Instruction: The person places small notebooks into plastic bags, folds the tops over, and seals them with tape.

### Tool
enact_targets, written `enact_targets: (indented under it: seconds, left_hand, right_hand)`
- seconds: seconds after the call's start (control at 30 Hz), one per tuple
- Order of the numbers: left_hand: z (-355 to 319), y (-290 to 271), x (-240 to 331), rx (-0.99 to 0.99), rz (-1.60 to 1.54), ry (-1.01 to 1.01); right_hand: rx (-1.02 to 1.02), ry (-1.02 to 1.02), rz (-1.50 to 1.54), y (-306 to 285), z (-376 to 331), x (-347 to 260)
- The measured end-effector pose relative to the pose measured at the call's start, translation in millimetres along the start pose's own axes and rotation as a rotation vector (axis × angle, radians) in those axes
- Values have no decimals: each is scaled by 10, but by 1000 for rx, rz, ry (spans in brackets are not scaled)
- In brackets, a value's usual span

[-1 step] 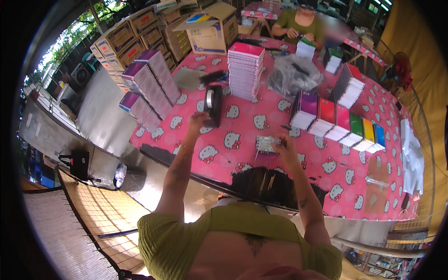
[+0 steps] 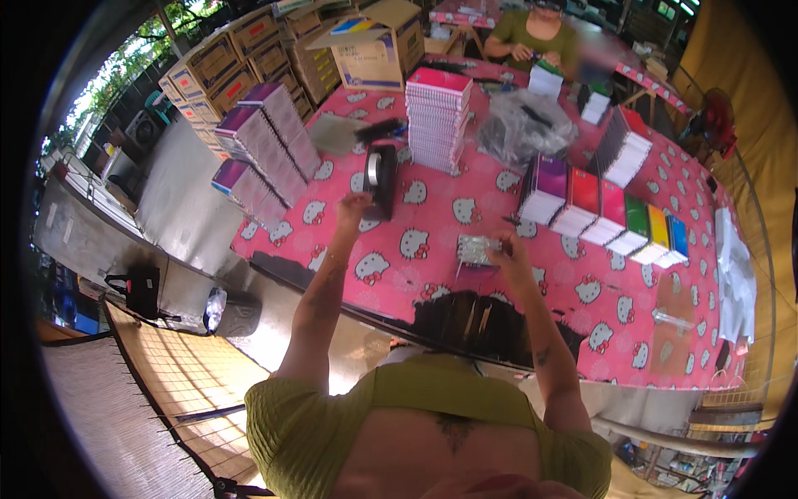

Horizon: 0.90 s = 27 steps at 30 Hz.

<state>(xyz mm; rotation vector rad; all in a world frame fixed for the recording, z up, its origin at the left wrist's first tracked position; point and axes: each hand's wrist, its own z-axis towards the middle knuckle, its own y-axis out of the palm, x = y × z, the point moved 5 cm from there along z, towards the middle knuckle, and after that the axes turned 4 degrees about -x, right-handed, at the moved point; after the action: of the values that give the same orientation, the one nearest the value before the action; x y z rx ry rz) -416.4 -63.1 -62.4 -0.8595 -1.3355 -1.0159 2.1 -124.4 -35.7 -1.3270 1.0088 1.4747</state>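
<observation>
My left hand (image 2: 355, 206) is at the near end of a black tape dispenser (image 2: 381, 187), its fingers drawn together. Whether a strip of tape is between them is too small to see. On the dispenser sits a pale, shiny tape roll. To the right, close to the table's near edge, my right hand (image 2: 508, 251) grips a small bundle in shiny clear plastic (image 2: 476, 249) by its right side. Under the plastic the contents are blurred.
Spiral notebooks stand in a tall pink-topped stack (image 2: 438, 121), in purple-topped stacks (image 2: 262, 154) at left, and in a coloured row (image 2: 595, 208) at right. Behind lies a crumpled plastic bag (image 2: 524, 133). An open carton (image 2: 378, 58) and a co-worker (image 2: 536, 41) are at the far side.
The view has shifted very slightly. Both hands stay at nearly the same places, the left by the tape dispenser and the right on the plastic-wrapped bundle.
</observation>
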Motion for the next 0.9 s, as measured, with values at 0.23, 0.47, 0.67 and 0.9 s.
enact_targets:
  seconds: [0.23, 0.47, 0.67, 0.9]
  left_hand:
    - [-387, -171, -274, 190, 570, 9]
    - [-789, 1547, 1535, -686, 881, 680]
    - [-877, 2906, 1216, -1521, 1082, 704]
    - [-449, 2519, -467, -1443, 213, -371]
  right_hand:
    - [30, 49, -110, -1, -45, -154]
    - [57, 25, -30, -23, -87, -133]
    - [6, -42, -38, -44, -72, -224]
    - [16, -42, 110, -107, -30, -20]
